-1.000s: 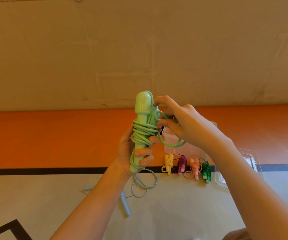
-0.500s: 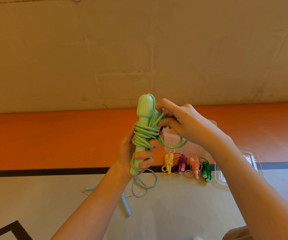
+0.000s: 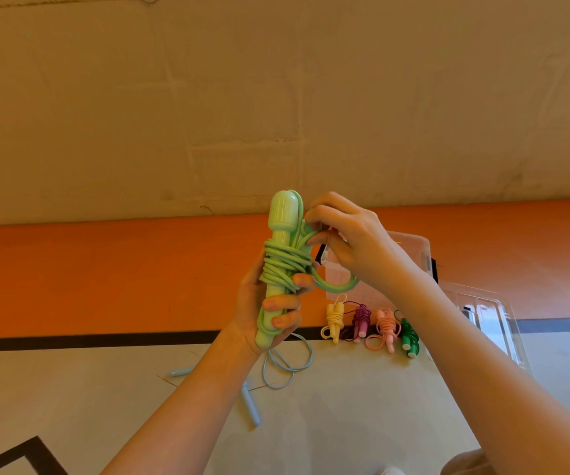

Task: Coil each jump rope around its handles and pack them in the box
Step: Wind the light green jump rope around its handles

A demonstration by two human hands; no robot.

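Floor (image 3: 345, 423): clear box (image 3: 410, 248) against the orange strip, its lid (image 3: 492, 313) just right of it. Light blue rope (image 3: 287, 368) loose on floor, uncoiled. 4 coiled ropes in a row in front of the box: yellow (image 3: 334, 318), purple (image 3: 360, 320), pink (image 3: 386, 327), dark green (image 3: 408, 335). Light green rope (image 3: 285, 265) held upright in the air. Left hand (image 3: 270, 303) fingers wrapped tight round its handles. Right hand (image 3: 348, 241) fingers pinching the loose end loop near the top.

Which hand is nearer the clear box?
Right. The right hand is just in front of the clear box; the left hand grips the green handles, farther left.
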